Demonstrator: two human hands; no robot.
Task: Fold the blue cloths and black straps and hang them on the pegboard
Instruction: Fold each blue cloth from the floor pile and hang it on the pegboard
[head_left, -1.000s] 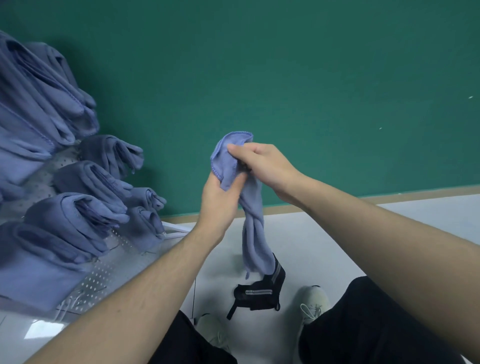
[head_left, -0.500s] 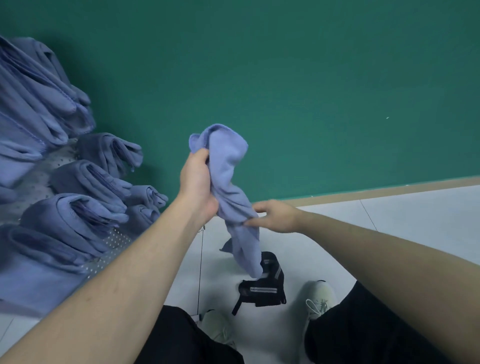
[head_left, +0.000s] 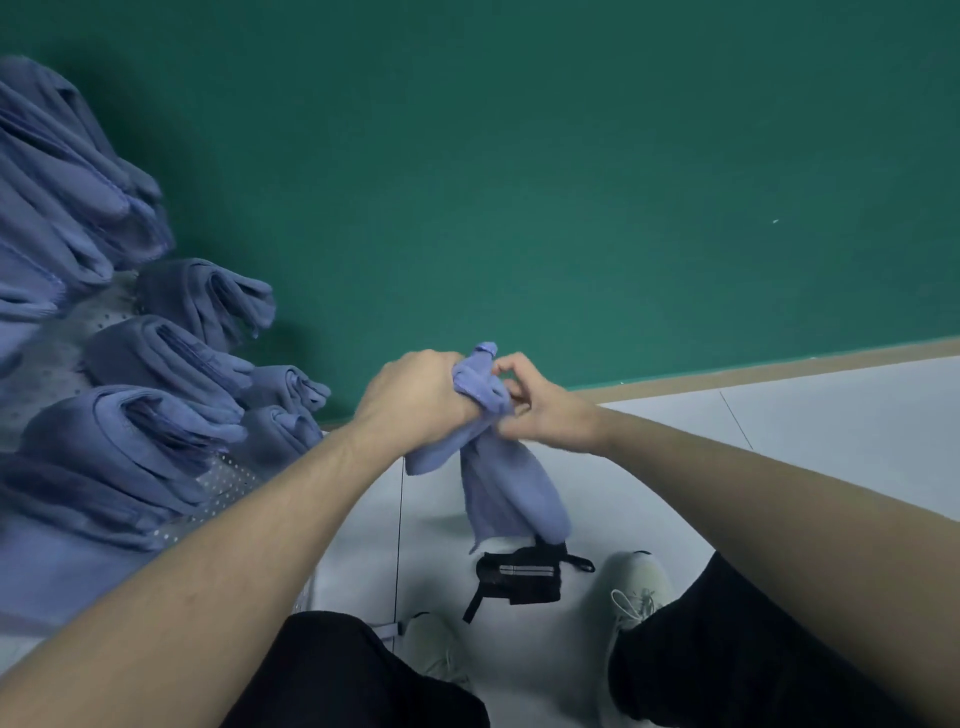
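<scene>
A blue cloth (head_left: 506, 488) hangs bunched in mid-air in front of me. My left hand (head_left: 415, 397) grips its upper part in a fist. My right hand (head_left: 540, 405) pinches the cloth's top end just to the right of that fist. The cloth's lower part dangles above a black strap (head_left: 519, 574) that lies on the white floor between my shoes. On the left, several folded blue cloths (head_left: 150, 415) hang on a white pegboard (head_left: 228, 478).
A green wall (head_left: 571, 182) with a tan baseboard (head_left: 779, 364) stands ahead. White floor tiles (head_left: 831, 441) stretch to the right. My shoes (head_left: 636, 587) and black trouser legs fill the bottom of the view.
My left hand has come down and now holds the cloth lower. My right hand has risen from the cloth's middle to its top end, beside the left fist.
</scene>
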